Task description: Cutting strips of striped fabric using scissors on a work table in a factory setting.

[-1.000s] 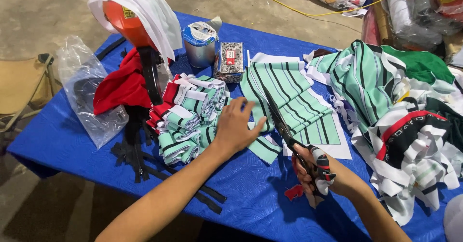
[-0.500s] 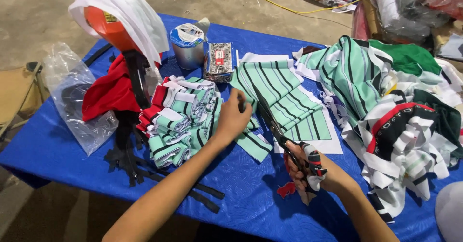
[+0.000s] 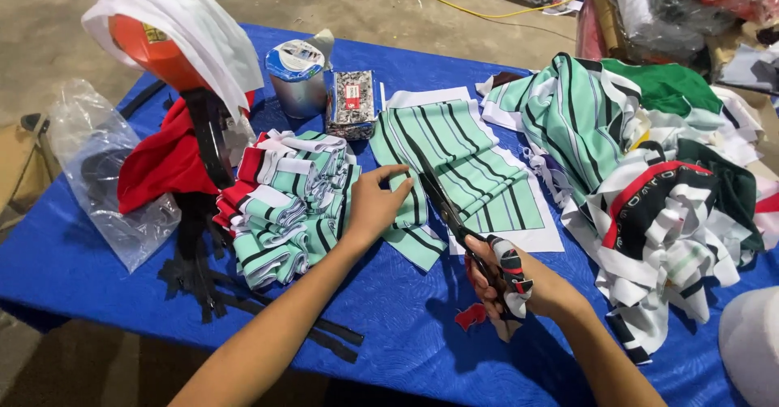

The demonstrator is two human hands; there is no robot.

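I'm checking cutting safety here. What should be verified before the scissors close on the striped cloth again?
1. Left hand pins the striped fabric flat: ok.
2. Left fingers away from the blades: not ok, they lie right beside them.
3. Right hand grips the scissors firmly: ok.
4. Blades open on the fabric: cannot tell.
5. Folded stack outside the cutting line: ok.
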